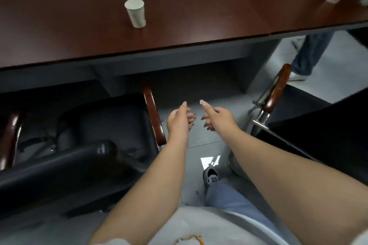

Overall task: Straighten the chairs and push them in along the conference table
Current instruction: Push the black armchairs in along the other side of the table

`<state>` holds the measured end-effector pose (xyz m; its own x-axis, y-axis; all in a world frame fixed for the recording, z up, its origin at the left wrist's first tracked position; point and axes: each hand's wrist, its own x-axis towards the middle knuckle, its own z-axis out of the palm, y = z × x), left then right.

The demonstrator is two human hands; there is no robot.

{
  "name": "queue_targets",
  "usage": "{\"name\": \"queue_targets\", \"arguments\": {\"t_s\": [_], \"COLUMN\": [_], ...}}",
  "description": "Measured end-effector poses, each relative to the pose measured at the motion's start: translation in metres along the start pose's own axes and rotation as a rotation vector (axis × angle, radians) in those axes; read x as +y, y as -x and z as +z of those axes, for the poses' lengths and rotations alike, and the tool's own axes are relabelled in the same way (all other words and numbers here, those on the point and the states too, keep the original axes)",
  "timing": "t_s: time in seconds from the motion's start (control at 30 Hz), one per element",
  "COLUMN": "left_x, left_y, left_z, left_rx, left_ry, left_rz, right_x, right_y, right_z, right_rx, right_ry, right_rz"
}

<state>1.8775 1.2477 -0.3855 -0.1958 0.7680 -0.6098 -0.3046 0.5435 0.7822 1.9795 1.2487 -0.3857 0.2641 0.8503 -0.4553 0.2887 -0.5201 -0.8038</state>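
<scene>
Both my hands hang in the gap between two chairs, holding nothing: my left hand (pixel 179 119) has its fingers loosely curled with one finger out, and my right hand (pixel 218 118) points forward with the index finger straight and the rest loosely curled. The left chair (pixel 89 125) lies just to the left of my left hand, its seat already partly under the bench (pixel 179 32), its near armrest (pixel 154 113) almost beside my left wrist and running away from me toward the bench edge. Its black backrest (pixel 65 167) is down by my left forearm. The right chair (pixel 318 135) sits to the right of my right hand, well out from the bench and turned at an angle, its armrest (pixel 276 87) slanting up and away to the right. I judge this chair to be the one that needs straightening next, and my right hand is the nearer one to it; the reach goes rightward to that armrest or to the back. A paper cup (pixel 135 13) stands on the bench, well clear of either chair.
</scene>
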Motion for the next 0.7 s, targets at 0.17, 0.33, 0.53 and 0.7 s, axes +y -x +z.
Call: {"name": "queue_targets", "arguments": {"t_s": [0.17,0.33,0.53,0.7], "left_x": [0.011,0.021,0.019,0.000], "left_y": [-0.036,-0.066,-0.095,-0.137], "left_z": [-0.003,-0.010,-0.023,-0.047], "left_rx": [0.178,0.413,0.592,0.656], "left_ry": [0.100,0.192,0.123,0.011], "left_rz": [-0.048,-0.072,-0.084,-0.218], "right_x": [-0.016,-0.049,-0.042,-0.030], "right_y": [-0.057,-0.117,-0.148,-0.177], "right_z": [0.007,0.013,0.044,0.088], "right_rx": [-0.198,-0.336,-0.515,-0.617], "right_ry": [0.055,0.071,0.147,0.165], "right_rz": [-0.031,-0.017,0.087,0.225]}}
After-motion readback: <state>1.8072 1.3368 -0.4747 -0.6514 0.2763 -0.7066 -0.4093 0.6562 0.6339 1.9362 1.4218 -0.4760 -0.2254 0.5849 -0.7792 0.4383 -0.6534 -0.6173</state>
